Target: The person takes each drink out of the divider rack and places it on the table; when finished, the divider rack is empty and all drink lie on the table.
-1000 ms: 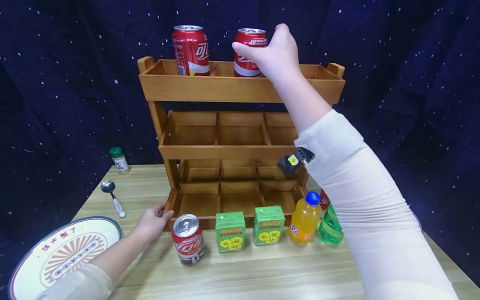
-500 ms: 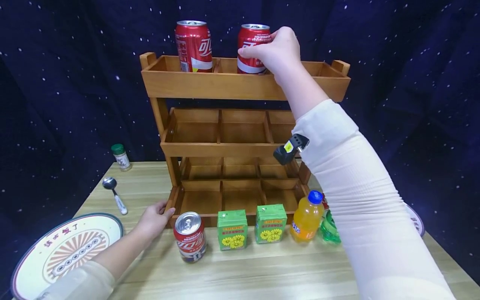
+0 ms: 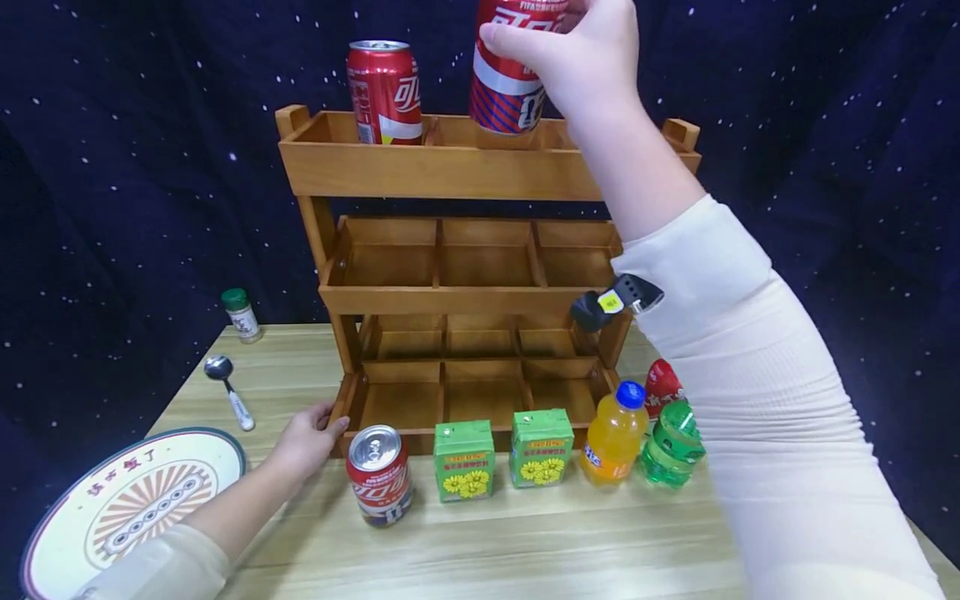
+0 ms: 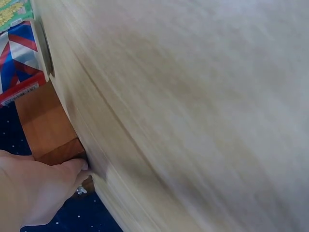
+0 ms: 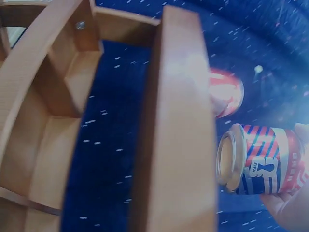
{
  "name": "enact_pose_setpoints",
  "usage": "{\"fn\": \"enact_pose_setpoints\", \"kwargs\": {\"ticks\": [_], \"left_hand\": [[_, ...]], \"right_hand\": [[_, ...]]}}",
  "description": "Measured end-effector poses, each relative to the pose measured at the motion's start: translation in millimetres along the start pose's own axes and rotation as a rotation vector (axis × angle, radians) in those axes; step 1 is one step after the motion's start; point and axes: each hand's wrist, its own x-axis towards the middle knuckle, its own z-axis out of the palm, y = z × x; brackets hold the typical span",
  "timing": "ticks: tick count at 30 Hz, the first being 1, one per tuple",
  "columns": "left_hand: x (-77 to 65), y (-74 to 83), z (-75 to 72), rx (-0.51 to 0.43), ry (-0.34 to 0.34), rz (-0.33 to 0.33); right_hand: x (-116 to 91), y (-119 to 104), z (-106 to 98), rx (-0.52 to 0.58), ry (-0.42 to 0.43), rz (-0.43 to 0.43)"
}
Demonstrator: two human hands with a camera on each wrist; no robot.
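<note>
My right hand [image 3: 596, 71] grips a red cola can [image 3: 508, 87] and holds it in the air over the top tier of the wooden rack [image 3: 450, 173]. In the right wrist view that can's base [image 5: 231, 157] hangs apart from the rack's upper board [image 5: 183, 121]. Another red cola can [image 3: 384, 92] stands in the top tier's left compartment. Low down, my left hand [image 3: 303, 443] holds the rack's bottom left corner, its thumb against the wood in the left wrist view. Close to that hand a third cola can [image 3: 378, 479] stands upright on the table.
Two green drink cartons [image 3: 464, 460], an orange soda bottle [image 3: 615, 433] and a green bottle [image 3: 672, 446] line the rack's front. Behind the green bottle is a red item [image 3: 663, 387], partly hidden. At left are a plate [image 3: 217, 446], a spoon [image 3: 228, 392] and a green-capped shaker [image 3: 242, 317].
The can in my right hand has risen out of the top tier's middle compartment. My left hand has stayed at the rack's lower corner.
</note>
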Motion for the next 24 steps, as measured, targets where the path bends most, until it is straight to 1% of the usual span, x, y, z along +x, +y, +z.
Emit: {"fn": "enact_pose_setpoints", "kwargs": {"ticks": [3, 5, 8, 10, 13, 15, 17, 21, 24], "left_hand": [[-1.3, -0.3, -0.6, -0.005, -0.002, 0.002], [-1.9, 0.1, -1.4, -0.007, -0.004, -0.005], [-1.7, 1.1, -2.4, 0.0, -0.001, -0.014], [-1.3, 2.1, -2.9, 0.011, 0.0, -0.017], [-0.4, 3.2, -4.1, 0.029, 0.004, -0.022], [0.2, 3.5, -4.7, 0.028, 0.003, -0.025], [0.5, 3.4, -5.1, 0.024, 0.006, -0.027], [0.5, 2.9, -3.6, 0.0, 0.0, -0.027], [0.8, 2.6, -1.1, -0.003, -0.002, -0.021]], "right_hand": [[-14.5, -13.1, -5.5, 0.053, -0.034, -0.046], [-27.2, -18.2, -8.3, 0.108, -0.071, -0.069], [-51.3, -20.5, -11.1, 0.186, -0.133, -0.065], [-69.7, -18.9, -11.7, 0.212, -0.177, -0.048], [-98.3, -12.5, -10.0, 0.2, -0.255, -0.006], [-116.8, -3.6, -7.1, 0.187, -0.317, 0.028], [-134.4, 9.7, -2.8, 0.197, -0.387, 0.062], [-168.5, 46.1, 10.1, 0.227, -0.543, 0.115], [-193.8, 73.1, 21.3, 0.199, -0.649, 0.151]]}}
